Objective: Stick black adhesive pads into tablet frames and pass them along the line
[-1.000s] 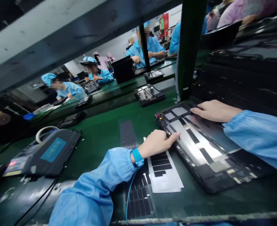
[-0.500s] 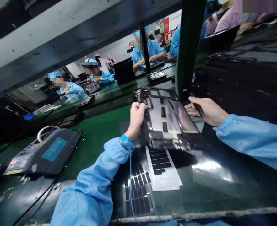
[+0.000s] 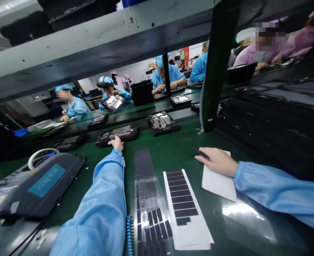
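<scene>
My left hand [image 3: 116,143] is touching the edge of a black tablet frame [image 3: 116,134] lying on the green belt [image 3: 178,153]. My right hand [image 3: 217,161] is resting on a white paper [image 3: 218,183], and my fingers [image 3: 205,156] are sitting on a small dark thing [image 3: 199,153]. Between my hands, a white sheet of black stickers [image 3: 182,202] and a clear strip of black stickers [image 3: 148,209] are lying on the belt. A black case with a blue label [image 3: 46,181] is sitting beside my left arm [image 3: 100,206]. Other workers in blue coats [image 3: 77,106] are working across the belt.

Seated co-workers [image 3: 77,106] (blue smocks, caps)
</scene>
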Demonstrator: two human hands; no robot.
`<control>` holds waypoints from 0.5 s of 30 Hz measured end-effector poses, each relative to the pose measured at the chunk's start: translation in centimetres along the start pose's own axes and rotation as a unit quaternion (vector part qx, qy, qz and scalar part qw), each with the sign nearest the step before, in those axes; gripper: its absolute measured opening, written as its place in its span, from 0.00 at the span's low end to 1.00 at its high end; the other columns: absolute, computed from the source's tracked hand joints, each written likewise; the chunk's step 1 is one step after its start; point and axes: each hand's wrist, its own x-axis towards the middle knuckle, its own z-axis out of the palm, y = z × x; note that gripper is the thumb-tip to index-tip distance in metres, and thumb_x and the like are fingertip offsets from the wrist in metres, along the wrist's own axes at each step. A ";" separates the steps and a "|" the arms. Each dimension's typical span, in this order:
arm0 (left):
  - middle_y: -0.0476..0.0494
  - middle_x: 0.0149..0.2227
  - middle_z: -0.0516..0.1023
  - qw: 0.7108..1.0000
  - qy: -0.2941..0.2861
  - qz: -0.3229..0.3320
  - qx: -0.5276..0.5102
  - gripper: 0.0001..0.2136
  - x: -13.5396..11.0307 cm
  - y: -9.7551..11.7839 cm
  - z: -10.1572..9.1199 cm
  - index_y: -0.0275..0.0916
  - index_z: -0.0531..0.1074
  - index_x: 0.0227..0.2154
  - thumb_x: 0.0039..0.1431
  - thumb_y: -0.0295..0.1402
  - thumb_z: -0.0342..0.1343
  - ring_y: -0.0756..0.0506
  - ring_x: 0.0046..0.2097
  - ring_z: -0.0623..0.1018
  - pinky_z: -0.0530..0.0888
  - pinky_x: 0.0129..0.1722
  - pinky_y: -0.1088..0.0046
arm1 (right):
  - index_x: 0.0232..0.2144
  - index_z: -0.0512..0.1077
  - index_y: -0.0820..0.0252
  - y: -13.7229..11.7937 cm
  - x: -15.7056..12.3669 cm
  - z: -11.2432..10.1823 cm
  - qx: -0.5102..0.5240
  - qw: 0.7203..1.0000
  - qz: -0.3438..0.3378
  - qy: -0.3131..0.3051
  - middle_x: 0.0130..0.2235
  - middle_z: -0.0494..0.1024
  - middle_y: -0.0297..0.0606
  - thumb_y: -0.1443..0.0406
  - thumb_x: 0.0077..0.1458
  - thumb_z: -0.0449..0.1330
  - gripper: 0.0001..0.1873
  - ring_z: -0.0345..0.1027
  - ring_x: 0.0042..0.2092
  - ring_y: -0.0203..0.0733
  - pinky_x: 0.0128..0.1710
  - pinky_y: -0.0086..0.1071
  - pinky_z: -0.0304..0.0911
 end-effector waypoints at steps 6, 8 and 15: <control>0.40 0.48 0.69 0.992 -0.089 -0.045 0.074 0.16 2.1 -1.8 -1.5 0.35 0.65 0.48 0.60 0.37 0.51 0.45 0.45 0.73 0.73 0.44 0.61 | 0.21 0.65 0.60 2.0 -0.9 -1.4 0.000 0.995 -0.058 -0.075 0.20 0.66 0.33 0.53 0.54 0.52 0.19 0.61 0.23 0.35 0.24 0.28 0.49; 0.40 0.47 0.69 0.985 -0.137 -0.031 0.100 0.15 1.5 -2.0 -0.2 0.35 0.65 0.48 0.60 0.37 0.51 0.45 0.46 0.73 0.72 0.44 0.61 | 0.16 0.67 0.61 2.5 0.0 -2.8 0.046 0.992 -0.045 -0.113 0.16 0.65 0.32 0.52 0.50 0.56 0.20 0.59 0.20 0.33 0.22 0.28 0.48; 0.41 0.47 0.70 0.940 -0.309 0.055 0.136 0.15 -3.8 -3.1 6.5 0.35 0.66 0.47 0.60 0.37 0.51 0.45 0.46 0.73 0.72 0.44 0.62 | 0.28 0.72 0.68 -1.3 11.0 -3.9 0.382 0.902 0.197 -0.043 0.27 0.72 0.37 0.60 0.50 0.62 0.12 0.62 0.23 0.29 0.20 0.24 0.53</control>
